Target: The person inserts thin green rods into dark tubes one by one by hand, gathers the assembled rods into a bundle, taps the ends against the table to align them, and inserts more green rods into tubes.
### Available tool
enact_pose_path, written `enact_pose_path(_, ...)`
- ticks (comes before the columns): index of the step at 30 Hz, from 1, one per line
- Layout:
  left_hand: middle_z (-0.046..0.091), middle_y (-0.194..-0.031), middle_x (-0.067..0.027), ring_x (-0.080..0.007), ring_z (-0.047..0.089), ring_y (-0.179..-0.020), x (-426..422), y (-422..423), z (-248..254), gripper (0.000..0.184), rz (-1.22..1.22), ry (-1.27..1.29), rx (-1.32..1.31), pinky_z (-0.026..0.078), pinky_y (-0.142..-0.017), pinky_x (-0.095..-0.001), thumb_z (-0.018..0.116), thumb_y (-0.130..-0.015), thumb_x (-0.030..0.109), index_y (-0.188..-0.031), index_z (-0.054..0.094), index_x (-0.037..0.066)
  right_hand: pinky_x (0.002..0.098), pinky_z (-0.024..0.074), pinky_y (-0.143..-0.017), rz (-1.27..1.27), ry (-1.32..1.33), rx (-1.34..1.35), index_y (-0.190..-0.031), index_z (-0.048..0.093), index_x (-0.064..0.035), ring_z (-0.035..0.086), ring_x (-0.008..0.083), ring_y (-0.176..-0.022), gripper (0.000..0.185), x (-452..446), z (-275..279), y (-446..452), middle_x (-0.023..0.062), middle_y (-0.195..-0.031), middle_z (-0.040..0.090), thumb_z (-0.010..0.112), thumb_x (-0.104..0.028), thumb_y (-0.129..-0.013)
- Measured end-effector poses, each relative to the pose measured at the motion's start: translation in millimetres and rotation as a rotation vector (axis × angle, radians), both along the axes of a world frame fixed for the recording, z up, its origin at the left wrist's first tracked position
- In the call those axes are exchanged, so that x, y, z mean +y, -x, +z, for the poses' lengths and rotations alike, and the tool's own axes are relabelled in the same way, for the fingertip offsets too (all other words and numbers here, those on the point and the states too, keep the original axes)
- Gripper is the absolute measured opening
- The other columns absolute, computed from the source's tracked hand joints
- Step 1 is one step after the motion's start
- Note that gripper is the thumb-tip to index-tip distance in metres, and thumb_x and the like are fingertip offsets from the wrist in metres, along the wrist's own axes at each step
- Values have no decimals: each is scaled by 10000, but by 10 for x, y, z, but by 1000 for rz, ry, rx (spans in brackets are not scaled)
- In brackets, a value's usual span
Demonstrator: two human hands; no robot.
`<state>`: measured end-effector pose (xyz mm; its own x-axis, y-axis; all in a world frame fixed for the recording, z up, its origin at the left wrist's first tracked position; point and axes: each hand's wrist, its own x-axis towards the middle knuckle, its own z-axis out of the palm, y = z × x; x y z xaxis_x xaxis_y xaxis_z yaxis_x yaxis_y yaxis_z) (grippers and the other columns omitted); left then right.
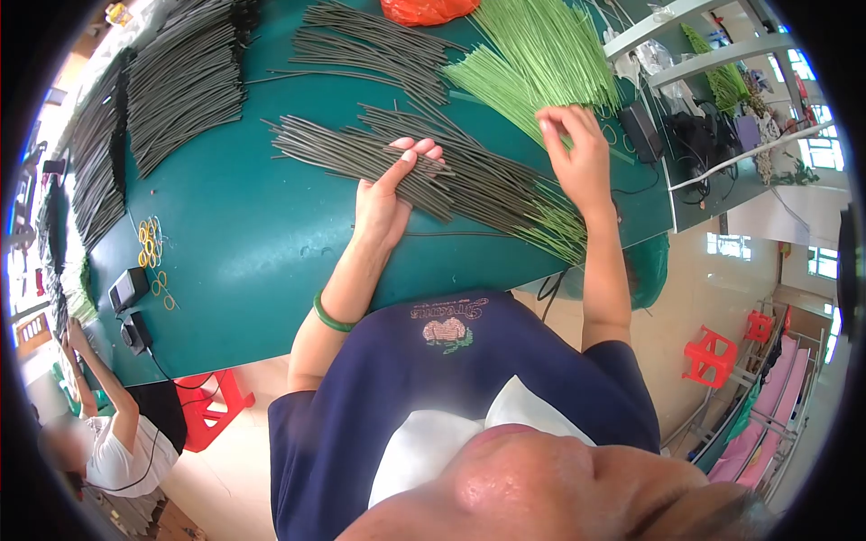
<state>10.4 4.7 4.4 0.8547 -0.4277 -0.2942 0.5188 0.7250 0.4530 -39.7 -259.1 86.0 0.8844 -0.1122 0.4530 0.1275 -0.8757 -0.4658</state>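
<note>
A bundle of thin dark sticks (334, 149) lies across my left hand (392, 185), whose thumb presses on top of it. Beneath and to the right, more dark sticks (478, 167) lie on the green table (253, 216), with green-tipped ones (555, 221) at their right end. My right hand (575, 149) is raised at the lower edge of a fan of light green sticks (541, 59), its fingers bent toward the thumb. Whether a stick is between those fingertips is too small to tell.
Dark stick piles (185, 81) cover the table's left side. An orange bag (428, 9) sits at the back. Yellow rings (151, 242) and black boxes (129, 288) lie front left. Another person (131, 451) works at lower left; red stools (710, 356) stand on the floor.
</note>
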Motion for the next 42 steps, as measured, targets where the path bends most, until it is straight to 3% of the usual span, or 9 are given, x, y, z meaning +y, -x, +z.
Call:
enact_pose_path(2,673,-1237,-237,-345,681,-1157,-6,-9,23,237,26,2,6,576,-1036,-498,646,-976,-15,-1206,590,-14,309,524,-739,36,-9,61,-1014,718,-52,649,200,-894,81,122,99,298,60,-954,691,667,-32,-955)
enact_pose_path(5,676,-1233,-229,-345,678,-1162,-14,-7,4,245,42,-4,22,573,-1042,-499,647,-980,-10,-1215,581,-14,372,501,-807,5,-122,148,-1005,709,-61,616,262,-904,69,271,24,585,66,-956,688,668,-60,-949)
enact_pose_path(15,679,-1226,-213,-340,676,-1161,-18,-10,12,250,73,9,44,563,-1056,-505,641,-982,-12,-1221,571,-12,320,538,-700,-36,-181,152,-1018,722,-42,630,214,-856,107,320,-71,756,63,-945,689,676,-5,-929)
enact_pose_path(23,641,-1311,-235,-354,637,-1239,-10,0,-13,295,55,-5,7,531,-1101,-511,609,-1005,-12,-1288,531,-35,320,531,-700,-21,-187,160,-1014,716,-42,626,213,-847,89,348,-106,710,59,-932,680,671,-19,-941)
enact_pose_path(31,707,-1187,-184,-319,693,-1130,-100,118,5,177,0,-49,-156,575,-1036,-474,642,-990,3,-1166,627,7,366,530,-752,42,-181,186,-1013,723,-42,646,281,-909,82,576,-121,564,88,-945,708,681,-69,-948)
enact_pose_path(32,709,-1184,-182,-317,695,-1127,-113,142,1,170,-28,-51,-183,576,-1035,-471,638,-993,2,-1162,631,8,355,534,-711,115,-147,86,-1075,729,-52,664,248,-865,129,624,-188,510,79,-936,705,676,-71,-959)
enact_pose_path(34,706,-1197,-177,-313,697,-1119,-100,135,28,184,-11,-63,-171,579,-1027,-464,634,-995,5,-1179,625,5,325,533,-657,83,-406,174,-1151,722,-51,665,194,-790,195,778,-91,534,67,-923,697,680,-55,-961)
enact_pose_path(38,699,-1204,-188,-315,693,-1127,-31,23,30,197,68,-27,-97,580,-1026,-462,637,-995,11,-1190,619,0,267,502,-625,-78,-342,268,-1227,692,-41,608,113,-720,278,430,-138,753,54,-909,669,704,-41,-950)
enact_pose_path(42,701,-1196,-189,-300,692,-1128,-95,129,42,194,-29,-55,-125,586,-1004,-442,623,-1001,5,-1195,618,-5,268,473,-601,5,-382,233,-1240,672,-51,559,101,-654,290,620,-211,652,54,-913,647,711,-51,-952)
